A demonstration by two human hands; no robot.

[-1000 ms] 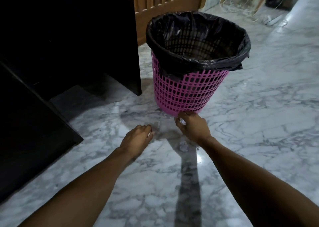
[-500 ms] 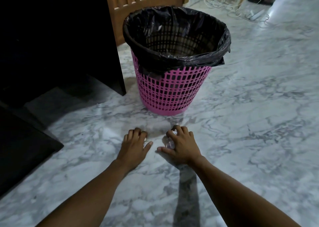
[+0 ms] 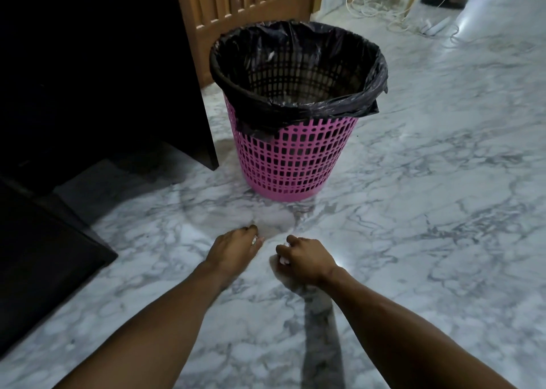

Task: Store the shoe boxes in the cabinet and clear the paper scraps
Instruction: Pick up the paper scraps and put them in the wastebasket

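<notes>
Head view, looking down at the marble floor [image 3: 428, 211].

Hands: both are low over the floor at lower centre of the frame, knuckles up, forearms coming in from the bottom edge.
- Right hand [image 3: 307, 258]: fingers curled, thumb tucked in, gripping a crumpled paper scrap [image 3: 284, 260]. The white of it shows between thumb and fingers.
- Left hand [image 3: 236, 247]: fingers curled under, pinching a small white scrap [image 3: 254, 240] at the fingertips. This edge is motion-blurred, so the scrap's shape cannot be made out.
- The hands are near each other but apart, with bare floor between them.

Bin: the pink lattice bin [image 3: 289, 164] stands upright at centre frame, just above the hands. Its black liner bag [image 3: 295, 108] is folded over the rim. The mouth is open, and the bin's contents cannot be made out.

Surroundings:
- Dark cabinet [image 3: 103, 63] fills the upper left, its near corner just beside the bin.
- A dark panel [image 3: 44, 255] lies at lower left.
- A slatted wooden door [image 3: 251, 1] stands at top centre behind the bin.
- Loose white cables [image 3: 381, 10] and a power strip [image 3: 435, 26] lie on the floor at upper right.
</notes>
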